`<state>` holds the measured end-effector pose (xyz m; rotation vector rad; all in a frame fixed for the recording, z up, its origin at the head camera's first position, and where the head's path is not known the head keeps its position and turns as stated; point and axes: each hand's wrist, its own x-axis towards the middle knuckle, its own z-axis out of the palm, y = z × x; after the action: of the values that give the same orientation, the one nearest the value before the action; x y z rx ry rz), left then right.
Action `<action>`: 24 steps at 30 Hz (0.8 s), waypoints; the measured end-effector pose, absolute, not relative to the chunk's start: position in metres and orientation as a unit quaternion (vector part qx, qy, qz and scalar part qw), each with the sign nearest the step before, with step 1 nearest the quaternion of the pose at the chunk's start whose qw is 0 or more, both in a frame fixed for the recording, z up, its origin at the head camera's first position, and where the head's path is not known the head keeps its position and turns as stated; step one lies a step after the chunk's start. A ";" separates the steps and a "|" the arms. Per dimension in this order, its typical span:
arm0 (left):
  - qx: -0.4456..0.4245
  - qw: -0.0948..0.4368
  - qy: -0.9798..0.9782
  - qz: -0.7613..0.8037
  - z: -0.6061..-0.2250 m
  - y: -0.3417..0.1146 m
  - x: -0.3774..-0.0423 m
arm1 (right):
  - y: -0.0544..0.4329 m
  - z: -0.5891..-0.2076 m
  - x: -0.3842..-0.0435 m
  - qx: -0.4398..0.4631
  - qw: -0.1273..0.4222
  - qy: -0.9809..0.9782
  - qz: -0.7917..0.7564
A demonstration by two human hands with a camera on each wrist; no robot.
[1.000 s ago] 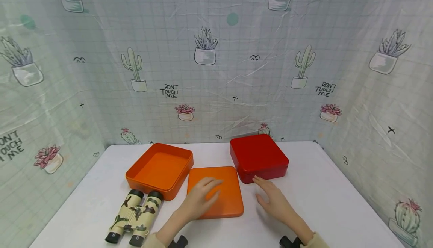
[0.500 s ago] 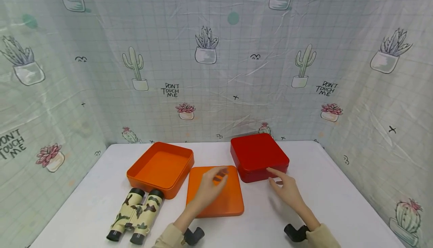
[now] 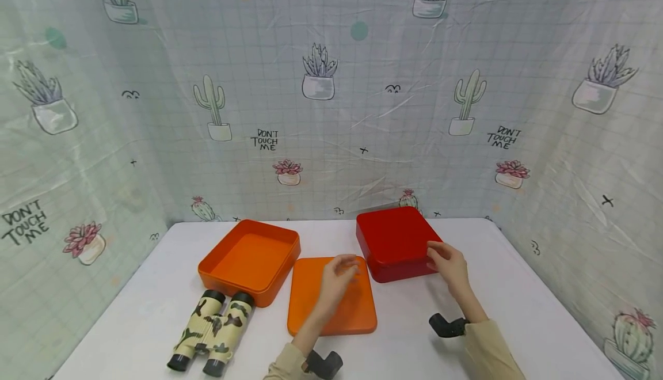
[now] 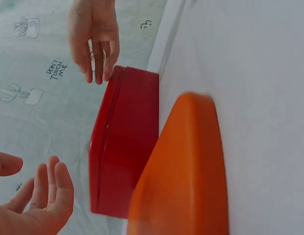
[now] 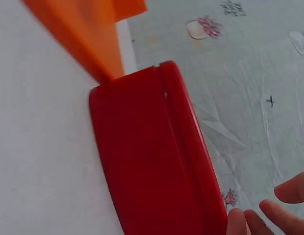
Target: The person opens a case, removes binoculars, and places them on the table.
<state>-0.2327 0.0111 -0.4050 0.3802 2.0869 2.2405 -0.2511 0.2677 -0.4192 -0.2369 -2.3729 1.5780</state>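
Note:
A red box with its lid on (image 3: 396, 242) stands at the back right of the table. My right hand (image 3: 449, 265) is at its front right corner; in the right wrist view the fingertips (image 5: 235, 223) are right at the lid's edge, thumb apart from them. My left hand (image 3: 335, 285) hovers over the flat orange lid (image 3: 305, 302), fingers loosely bent and holding nothing. In the left wrist view that hand's fingers (image 4: 63, 191) point toward the red box. Left of the lid sits an open orange box (image 3: 248, 256) with a bare inside.
Camouflage-patterned binoculars (image 3: 212, 331) lie at the front left, against the open orange box. The white table (image 3: 414, 345) is backed by a grid-patterned sheet (image 3: 331, 121) printed with cacti, which also hangs at both sides. A dark camera mount sits on each wrist.
My right hand has moved right and forward to the red box's front right corner. My left hand has shifted right and slightly up over the orange lid. The boxes keep their places.

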 end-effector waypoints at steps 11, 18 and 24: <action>0.021 0.101 0.570 0.815 -0.439 0.035 -0.251 | 0.279 -0.414 -0.267 -0.169 0.146 -0.751 0.621; -0.028 0.126 0.526 0.841 -0.442 0.042 -0.254 | 0.289 -0.411 -0.270 -0.187 0.134 -0.724 0.650; -0.047 0.140 0.521 0.840 -0.446 0.046 -0.258 | 0.302 -0.419 -0.275 -0.178 0.123 -0.701 0.679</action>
<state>-0.2584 0.0462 -0.4458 -0.1365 1.5067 2.4281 -0.2753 0.3018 -0.4186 -0.5206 -2.0450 1.9813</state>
